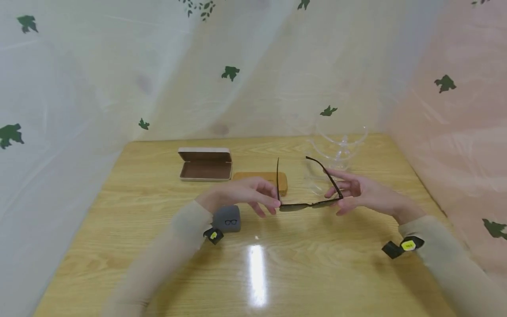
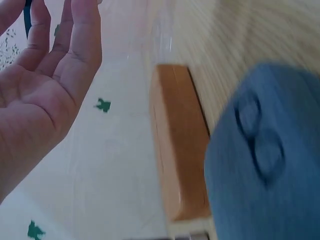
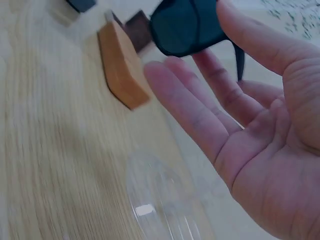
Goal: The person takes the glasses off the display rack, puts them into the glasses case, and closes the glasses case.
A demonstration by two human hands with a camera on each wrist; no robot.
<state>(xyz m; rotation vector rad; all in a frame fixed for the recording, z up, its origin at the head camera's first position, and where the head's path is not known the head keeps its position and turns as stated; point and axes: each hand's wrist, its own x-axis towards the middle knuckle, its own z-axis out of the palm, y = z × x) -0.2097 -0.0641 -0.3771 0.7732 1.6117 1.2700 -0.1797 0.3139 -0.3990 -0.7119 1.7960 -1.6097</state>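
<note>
A pair of dark sunglasses (image 1: 295, 207) is held up over the table by both hands, its temples unfolded and pointing away from me. At the left hinge, my left hand (image 1: 253, 192) pinches the frame between thumb and fingertips. My right hand (image 1: 362, 193) grips the other hinge, thumb below and fingers along the temple. One dark lens (image 3: 185, 30) shows beside the right thumb in the right wrist view. An orange glasses case (image 1: 283, 182) lies behind the left hand, partly covered by it. Just below that hand stands a grey-blue case (image 1: 227, 213) with a glasses drawing.
An open hard case (image 1: 206, 171) with a brown lining sits at the back left. Clear plastic pieces (image 1: 343, 152) stand at the back right, partly behind the right hand. Sheeting with green leaf shapes (image 1: 230, 73) walls the wooden table (image 1: 317, 273) at the back and sides.
</note>
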